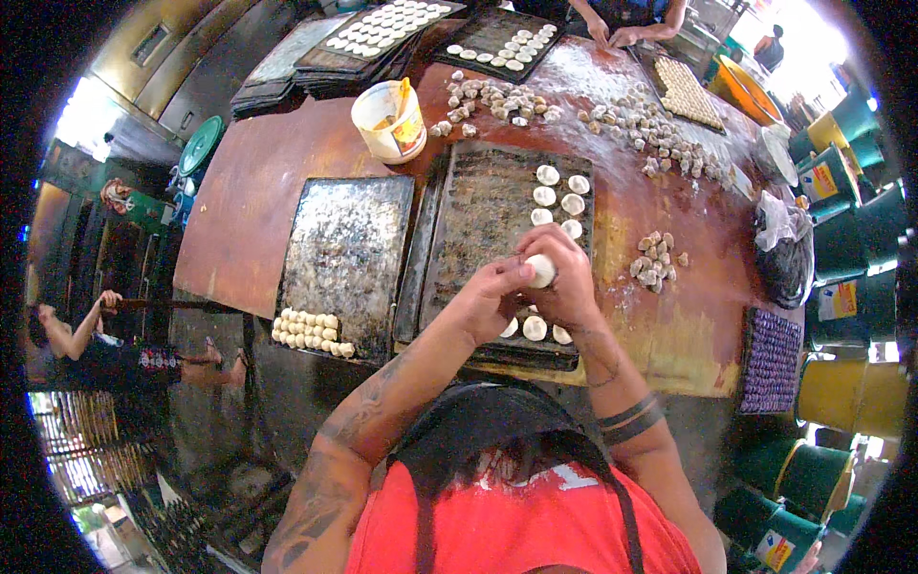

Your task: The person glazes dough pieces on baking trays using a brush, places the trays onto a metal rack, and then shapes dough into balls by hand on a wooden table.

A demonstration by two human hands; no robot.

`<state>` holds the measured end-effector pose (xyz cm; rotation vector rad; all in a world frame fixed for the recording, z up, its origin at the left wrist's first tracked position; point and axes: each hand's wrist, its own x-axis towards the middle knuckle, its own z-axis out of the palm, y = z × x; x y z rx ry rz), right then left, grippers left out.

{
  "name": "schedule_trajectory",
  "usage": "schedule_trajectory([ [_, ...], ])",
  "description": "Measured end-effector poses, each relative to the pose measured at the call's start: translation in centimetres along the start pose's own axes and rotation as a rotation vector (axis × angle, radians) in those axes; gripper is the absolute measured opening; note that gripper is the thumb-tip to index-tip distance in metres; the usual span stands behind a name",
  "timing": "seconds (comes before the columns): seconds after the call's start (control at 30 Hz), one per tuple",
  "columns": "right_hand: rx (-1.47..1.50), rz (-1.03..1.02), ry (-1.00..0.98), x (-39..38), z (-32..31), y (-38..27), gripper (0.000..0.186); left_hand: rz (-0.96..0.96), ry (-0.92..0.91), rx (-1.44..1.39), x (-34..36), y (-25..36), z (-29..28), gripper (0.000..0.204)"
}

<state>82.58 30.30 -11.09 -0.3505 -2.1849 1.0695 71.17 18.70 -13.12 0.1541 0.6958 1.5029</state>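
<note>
My left hand [496,293] and my right hand [571,277] meet over the middle of the worktable. Between their fingers is a smooth white dough ball [540,272]. Below them lies a dark, worn baking tray [473,206], stacked on at least one other. Flattened round dough pieces [573,204] sit in rows along this tray's right side, and a few more [535,329] lie at its near edge. My hands partly cover the rows. To the left, another baking tray [346,239] carries small pale dough pieces [311,330] at its near end.
A white bucket [376,127] with an orange handle stands behind the trays. Brownish lumps [656,262] are piled at right, with more farther back on floured wood. Other loaded trays [378,36] line the far side. Across the table, a co-worker's hands [617,36] are at work.
</note>
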Motion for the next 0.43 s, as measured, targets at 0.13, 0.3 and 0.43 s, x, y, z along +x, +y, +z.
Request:
schedule_trajectory([
  [0.13, 0.162, 0.285, 0.106, -3.4, 3.5, 3.4, 0.042, 0.068, 0.187, 0.105, 0.4, 0.0, 0.3, 0.043],
  [0.3, 0.506, 0.627, 0.088, -3.8, 3.7, 5.8, 0.039, 0.468, 0.39, 1.172, 0.0, -1.5, -2.5, 0.04],
  [0.43, -0.054, 0.705, -0.131, -2.6, 4.5, 8.4, 0.046, 0.386, 0.532, 1.342, -0.4, -2.5, -6.3, 0.084],
])
